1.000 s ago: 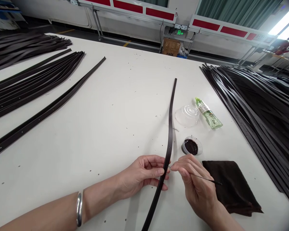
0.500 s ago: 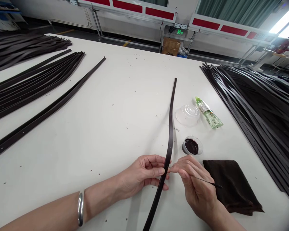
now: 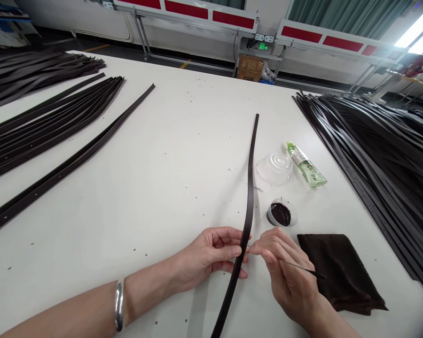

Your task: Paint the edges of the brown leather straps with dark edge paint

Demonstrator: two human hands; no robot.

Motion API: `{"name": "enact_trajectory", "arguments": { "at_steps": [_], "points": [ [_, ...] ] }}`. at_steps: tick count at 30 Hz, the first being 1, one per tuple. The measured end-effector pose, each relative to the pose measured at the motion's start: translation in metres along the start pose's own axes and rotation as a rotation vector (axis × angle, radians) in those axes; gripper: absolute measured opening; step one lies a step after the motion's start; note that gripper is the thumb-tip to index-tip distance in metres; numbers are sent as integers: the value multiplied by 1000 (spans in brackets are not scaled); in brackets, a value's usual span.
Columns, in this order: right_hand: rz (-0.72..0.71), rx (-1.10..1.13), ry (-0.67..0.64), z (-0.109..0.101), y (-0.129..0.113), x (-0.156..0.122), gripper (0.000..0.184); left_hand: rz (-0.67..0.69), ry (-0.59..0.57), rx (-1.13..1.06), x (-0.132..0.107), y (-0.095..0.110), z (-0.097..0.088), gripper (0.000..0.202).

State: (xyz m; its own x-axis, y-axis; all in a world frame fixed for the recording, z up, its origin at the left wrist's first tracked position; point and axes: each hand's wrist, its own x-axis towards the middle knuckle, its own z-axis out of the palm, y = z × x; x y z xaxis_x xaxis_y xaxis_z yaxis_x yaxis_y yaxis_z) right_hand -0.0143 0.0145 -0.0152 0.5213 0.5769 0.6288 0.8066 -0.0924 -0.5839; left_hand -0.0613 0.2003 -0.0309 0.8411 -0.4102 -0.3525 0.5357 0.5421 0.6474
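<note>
My left hand (image 3: pixel 211 253) pinches a long dark leather strap (image 3: pixel 249 188) on edge near its lower part; the strap runs away from me across the white table (image 3: pixel 169 164). My right hand (image 3: pixel 285 272) grips a thin dark stick (image 3: pixel 303 270) like a pen, its tip against the strap's edge beside my left fingers. A small open pot of dark dye (image 3: pixel 281 212) stands just beyond my right hand.
A dark folded cloth (image 3: pixel 338 272) lies at the right. A clear lid (image 3: pixel 275 167) and a green bottle (image 3: pixel 306 165) lie past the pot. Piles of dark straps cover the right side (image 3: pixel 380 159) and the left side (image 3: pixel 45 117). A silver bangle (image 3: pixel 118 305) circles my left wrist.
</note>
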Motion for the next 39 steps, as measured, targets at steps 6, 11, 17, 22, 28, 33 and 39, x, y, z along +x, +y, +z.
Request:
{"name": "enact_trajectory", "arguments": {
  "at_steps": [6, 11, 17, 22, 28, 33, 39],
  "points": [
    [106, 37, -8, -4, -4, -4, 27, 14, 0, -16, 0, -2, -2, 23],
    [360, 57, 252, -3, -1, -16, 28, -1, 21, -61, 0, -4, -4, 22],
    [630, 267, 238, 10, 2, -10, 17, 10, -11, -82, 0, -4, -2, 22],
    [695, 385, 307, 7, 9, -2, 26, -52, -34, -77, -1, -8, 0, 15],
    [686, 196, 295, -13, 13, 10, 14, -107, -16, -47, -5, -7, 0, 18],
    [625, 97, 231, -45, 23, 7, 34, -81, 60, -70, -5, -5, -2, 18],
    [490, -263, 95, -61, 45, 9, 34, -86, 119, -37, -4, -1, 1, 19]
  ]
}}
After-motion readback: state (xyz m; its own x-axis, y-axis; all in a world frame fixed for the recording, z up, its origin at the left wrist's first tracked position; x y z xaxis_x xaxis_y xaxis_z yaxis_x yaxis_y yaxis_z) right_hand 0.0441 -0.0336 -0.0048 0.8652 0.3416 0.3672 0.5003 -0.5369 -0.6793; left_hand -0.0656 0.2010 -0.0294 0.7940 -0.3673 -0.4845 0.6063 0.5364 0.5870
